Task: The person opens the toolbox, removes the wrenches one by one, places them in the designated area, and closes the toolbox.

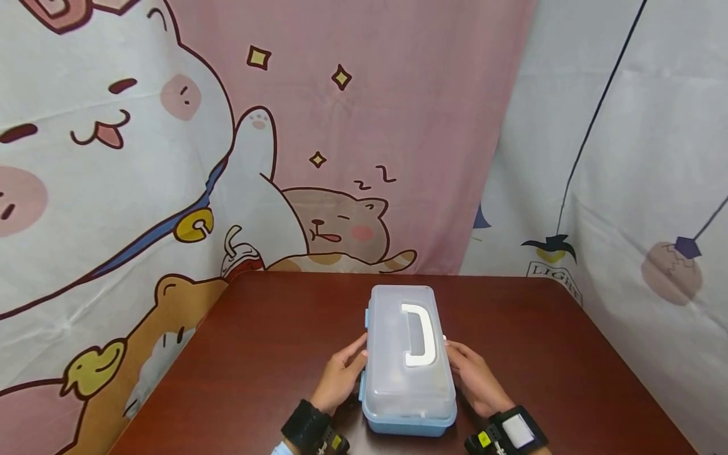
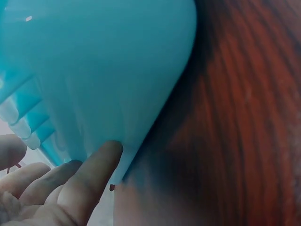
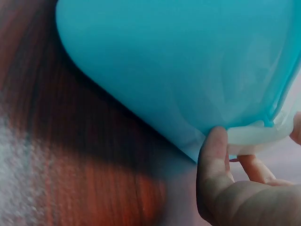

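Observation:
A storage box with a light blue base (image 1: 409, 427) and a clear, frosted lid (image 1: 392, 379) stands lengthwise on the table, its lid down. A white carry handle (image 1: 426, 335) lies on the lid. On the box's left side, near the blue hinges (image 1: 362, 385), my left hand (image 1: 339, 376) rests with fairly straight fingers; in the left wrist view its fingertips (image 2: 113, 148) touch the blue wall. My right hand (image 1: 476, 378) is at the opposite side. In the right wrist view its fingers and thumb pinch a whitish latch (image 3: 254, 135) against the blue side.
The dark red-brown wooden table (image 1: 284, 316) extends around the box, its far edge near a cloth backdrop (image 1: 398, 126) with cartoon cats. Pale printed cloth (image 1: 625, 158) hangs along the right. Each wrist wears a black strap (image 1: 307, 426) with a small camera.

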Available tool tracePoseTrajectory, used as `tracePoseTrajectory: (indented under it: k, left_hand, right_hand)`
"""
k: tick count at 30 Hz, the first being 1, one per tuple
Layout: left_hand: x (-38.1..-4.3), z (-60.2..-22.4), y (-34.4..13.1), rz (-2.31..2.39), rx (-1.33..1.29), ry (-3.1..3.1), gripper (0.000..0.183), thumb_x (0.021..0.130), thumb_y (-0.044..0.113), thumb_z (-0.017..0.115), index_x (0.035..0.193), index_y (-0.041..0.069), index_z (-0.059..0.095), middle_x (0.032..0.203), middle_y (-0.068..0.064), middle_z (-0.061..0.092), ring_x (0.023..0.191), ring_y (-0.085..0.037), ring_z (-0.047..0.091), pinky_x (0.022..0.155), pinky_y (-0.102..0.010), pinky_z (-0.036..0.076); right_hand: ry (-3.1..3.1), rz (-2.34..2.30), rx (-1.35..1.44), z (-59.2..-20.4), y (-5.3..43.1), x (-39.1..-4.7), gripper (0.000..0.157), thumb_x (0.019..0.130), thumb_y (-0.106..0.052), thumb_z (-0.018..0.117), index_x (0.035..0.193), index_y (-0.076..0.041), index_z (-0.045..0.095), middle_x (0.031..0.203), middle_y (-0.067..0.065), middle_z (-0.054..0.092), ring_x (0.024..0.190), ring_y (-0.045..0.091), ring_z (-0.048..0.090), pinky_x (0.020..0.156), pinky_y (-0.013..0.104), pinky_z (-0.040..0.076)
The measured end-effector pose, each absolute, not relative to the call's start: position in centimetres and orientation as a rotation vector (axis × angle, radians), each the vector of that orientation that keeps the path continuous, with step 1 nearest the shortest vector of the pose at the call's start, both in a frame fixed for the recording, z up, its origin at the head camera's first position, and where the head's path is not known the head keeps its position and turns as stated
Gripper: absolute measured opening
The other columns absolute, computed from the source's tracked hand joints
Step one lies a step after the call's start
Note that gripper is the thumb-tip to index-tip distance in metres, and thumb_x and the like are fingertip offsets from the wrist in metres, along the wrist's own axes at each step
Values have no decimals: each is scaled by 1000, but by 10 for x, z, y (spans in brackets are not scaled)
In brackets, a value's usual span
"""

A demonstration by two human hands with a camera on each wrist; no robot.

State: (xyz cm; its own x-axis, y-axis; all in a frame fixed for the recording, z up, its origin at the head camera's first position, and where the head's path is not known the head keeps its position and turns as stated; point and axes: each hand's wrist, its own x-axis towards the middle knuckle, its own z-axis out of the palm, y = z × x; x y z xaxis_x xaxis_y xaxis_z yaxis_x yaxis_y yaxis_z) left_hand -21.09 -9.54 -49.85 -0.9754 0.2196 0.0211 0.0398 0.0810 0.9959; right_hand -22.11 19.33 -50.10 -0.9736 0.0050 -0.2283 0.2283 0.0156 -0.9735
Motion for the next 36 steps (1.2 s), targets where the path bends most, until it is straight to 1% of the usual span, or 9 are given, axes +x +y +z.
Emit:
tracePoseTrajectory:
  k: [4,11,17,23,27,31,36]
  left_hand:
    - [-212,-499,-94,2044,263,2195,52,108,28,58,156,13,48,154,-21,48,111,-26,69,82,-42,61]
    - [-217,-495,-93,2042,270,2216,51,107,29,58,155,13,49,150,-19,54,112,-25,68,83,-38,60]
    - [-216,-499,-93,2046,238,2199,51,108,27,58,155,11,48,150,-21,53,110,-25,69,82,-42,61]
    - [-215,-506,-91,2040,201,2202,51,107,28,58,155,10,49,150,-22,53,112,-27,69,83,-46,61]
    - [-213,-507,-90,2056,189,2171,52,108,27,58,155,9,48,151,-23,51,115,-28,68,84,-47,61]
    - [-212,-504,-91,2074,202,2163,52,108,26,57,155,8,47,148,-24,54,113,-29,69,83,-46,61]
    - [-213,-501,-91,2091,206,2140,53,107,28,59,155,7,48,141,-22,61,112,-29,70,84,-47,61]
  right_hand:
    - [2113,-2090,236,-501,196,-222,72,100,-53,62,146,1,48,137,16,61,114,23,64,97,46,54]
    - [2136,-2100,203,-501,198,-226,78,97,-58,64,144,2,50,137,17,60,116,25,64,98,48,54]
    - [2148,-2085,199,-504,198,-226,72,98,-53,66,141,3,53,133,18,63,112,27,66,95,48,56]
    - [2190,-2062,166,-510,202,-226,73,97,-54,66,140,3,55,133,17,63,111,28,66,95,52,56]
    - [2164,-2074,155,-511,205,-228,68,98,-49,67,140,4,56,130,17,64,109,28,67,93,49,57]
    - [2162,-2045,132,-508,210,-234,64,99,-45,69,139,4,56,126,17,66,104,28,70,90,47,59]
    - [2168,-2057,165,-510,213,-237,70,95,-50,71,139,2,57,127,17,67,105,28,70,88,46,60]
